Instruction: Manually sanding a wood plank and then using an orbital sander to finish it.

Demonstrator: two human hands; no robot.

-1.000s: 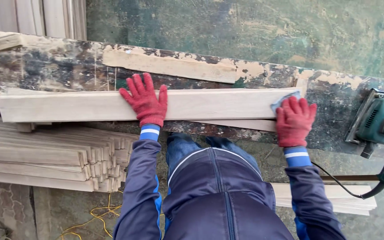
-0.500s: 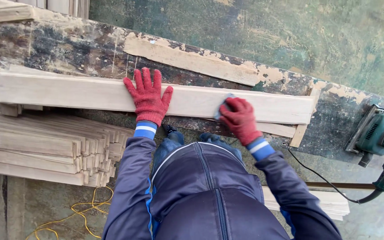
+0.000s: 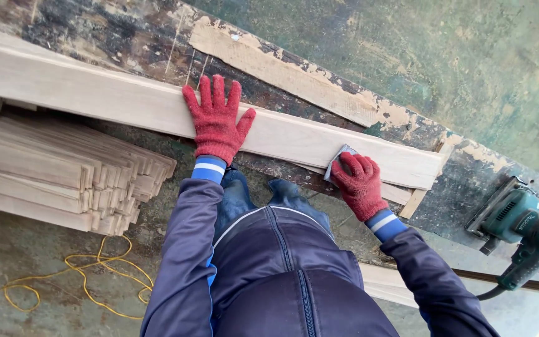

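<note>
A long pale wooden board (image 3: pixel 107 100) lies along a worn, paint-flaked workbench (image 3: pixel 95 43). My left hand (image 3: pixel 216 118), in a red knit glove, presses flat on the board's near edge with its fingers spread. My right hand (image 3: pixel 358 181), also in a red glove, grips a small grey piece of sandpaper (image 3: pixel 338 161) against the board's near edge, to the right of my left hand.
A green electric sander (image 3: pixel 513 215) with a black cord rests on the bench at the right. A stack of thin wooden slats (image 3: pixel 57 181) sits below the bench at the left. Yellow cord (image 3: pixel 76 274) lies on the floor. More boards (image 3: pixel 385 284) lie lower right.
My right hand slid the sandpaper from the board's right end leftwards along its near edge, then a little back to the right. My left hand stayed pressed on the board. The view tilted.
</note>
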